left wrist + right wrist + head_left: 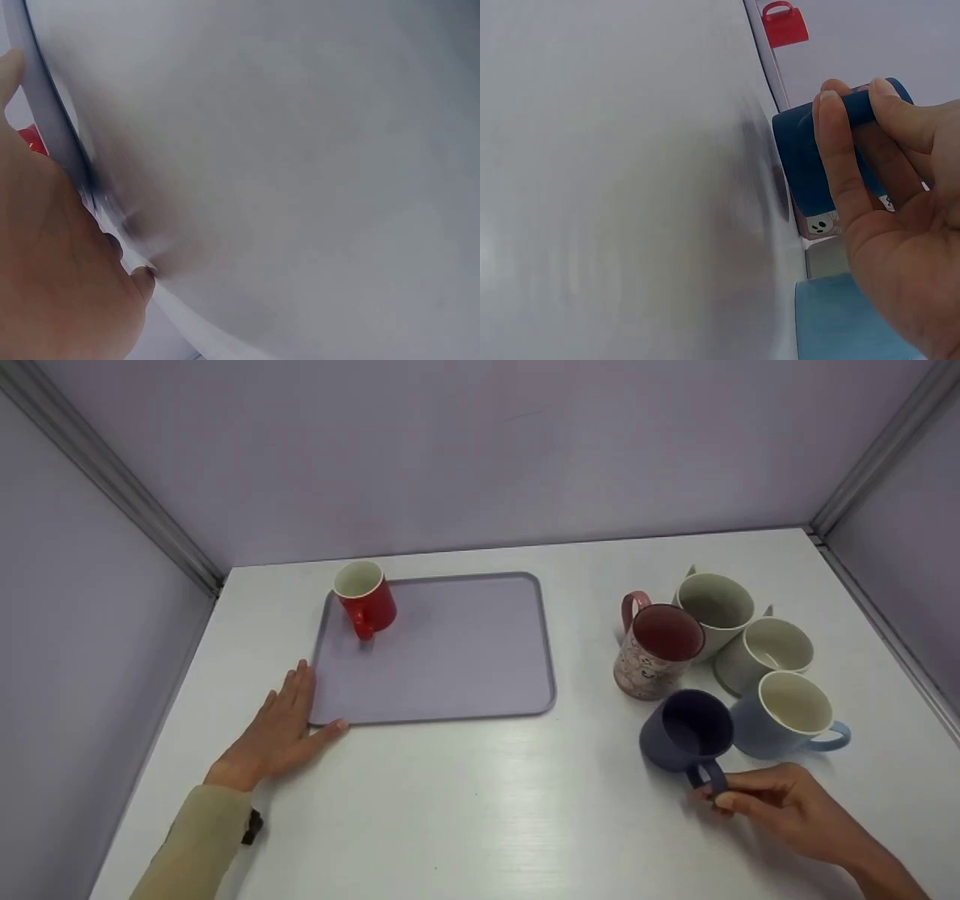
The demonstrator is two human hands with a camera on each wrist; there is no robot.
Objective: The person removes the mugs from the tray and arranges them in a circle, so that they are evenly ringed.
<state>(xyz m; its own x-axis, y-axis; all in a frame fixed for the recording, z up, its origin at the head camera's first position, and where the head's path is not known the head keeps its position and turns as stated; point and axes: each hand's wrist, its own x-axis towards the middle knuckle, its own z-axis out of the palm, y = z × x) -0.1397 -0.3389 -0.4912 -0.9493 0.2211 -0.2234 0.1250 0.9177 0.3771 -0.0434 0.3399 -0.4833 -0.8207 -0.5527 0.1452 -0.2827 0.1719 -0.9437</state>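
Note:
My right hand [787, 814] pinches the handle of a dark blue mug [667, 746] at the right of the table; in the right wrist view thumb and fingers close round that handle, and the mug [802, 161] looks slightly off the surface. My left hand [274, 735] lies with straight fingers at the lower left corner of a grey-purple tray [450, 667], its thumb along the front edge. A red mug [380, 607] with a white inside stands in the tray's back left corner, handle towards me. In the left wrist view, the hand [60, 255] hides most of the tray.
Beside the dark blue mug stand a light blue mug [757, 731], a grey-white mug [739, 660], a larger pale mug [720, 619] and a pink patterned mug [645, 667], close together. Panel walls [480, 457] enclose the white table [420, 810] at the back and sides.

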